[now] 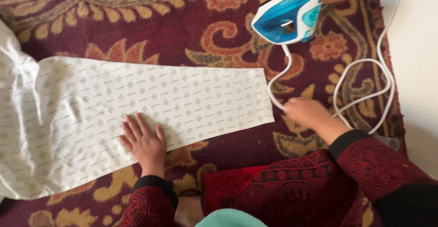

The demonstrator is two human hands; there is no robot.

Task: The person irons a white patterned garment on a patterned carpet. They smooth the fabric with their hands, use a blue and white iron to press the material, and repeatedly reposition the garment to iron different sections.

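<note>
Cloth: a white cloth (pixel 150 104) with a small green diamond print lies spread on the carpet, wide and rumpled at the left, narrowing to a flat, straight-edged strip that ends near the middle of the floor.
Left hand: the left hand (pixel 145 142) lies flat on the near edge of the cloth, palm down, fingers stretched out and slightly spread, gripping nothing.
Carpet: a dark red carpet (pixel 219 40) with gold and orange flower scrolls covers the floor under everything.
Right hand: the right hand (pixel 306 110) rests just past the strip's right end, at the white cord (pixel 365 78); it is blurred, and I cannot tell whether the fingers are closed on the cord or only touching it.
Iron: a blue and white iron (pixel 288 15) sits at the far side, well apart from both hands, its cord running down and looping off to the right.
Sleeves: both arms wear dark sleeves (pixel 378 163) with a red pattern.
Floor edge: pale bare floor (pixel 417 72) shows beyond the carpet's right edge.
</note>
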